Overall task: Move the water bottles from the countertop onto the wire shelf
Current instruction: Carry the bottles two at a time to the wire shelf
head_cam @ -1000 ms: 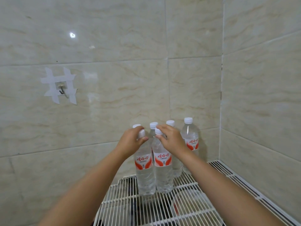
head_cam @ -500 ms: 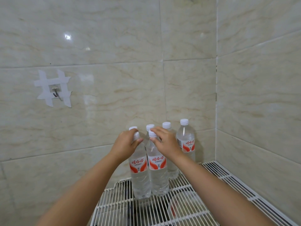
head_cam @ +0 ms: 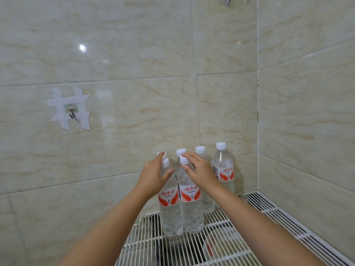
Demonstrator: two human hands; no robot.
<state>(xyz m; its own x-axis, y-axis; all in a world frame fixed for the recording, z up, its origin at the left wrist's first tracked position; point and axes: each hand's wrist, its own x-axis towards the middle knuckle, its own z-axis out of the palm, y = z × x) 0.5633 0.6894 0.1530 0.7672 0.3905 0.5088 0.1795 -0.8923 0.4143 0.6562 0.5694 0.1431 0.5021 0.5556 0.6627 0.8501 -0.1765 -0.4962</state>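
Note:
Several clear water bottles with white caps and red-and-white labels stand upright on the white wire shelf [head_cam: 151, 246], in the tiled corner. My left hand [head_cam: 153, 177] is wrapped around the neck of the front left bottle [head_cam: 170, 210]; its thumb lies across the front. My right hand [head_cam: 201, 171] pinches the neck of the front right bottle [head_cam: 192, 210] just below its cap. Both front bottles rest on the wires, touching each other. Behind them stand two bottles that my hands mostly hide, and a further bottle [head_cam: 223, 169] stands apart at the right.
Tiled walls close the shelf in at the back and on the right. A metal hook held by white tape [head_cam: 70, 110] sits on the back wall at left. A round pale object [head_cam: 217, 242] shows below, through the shelf wires.
My view has tilted up a little, so hands and bottles sit lower in frame. Both hands stay on the necks of the two front bottles, which remain standing on the shelf.

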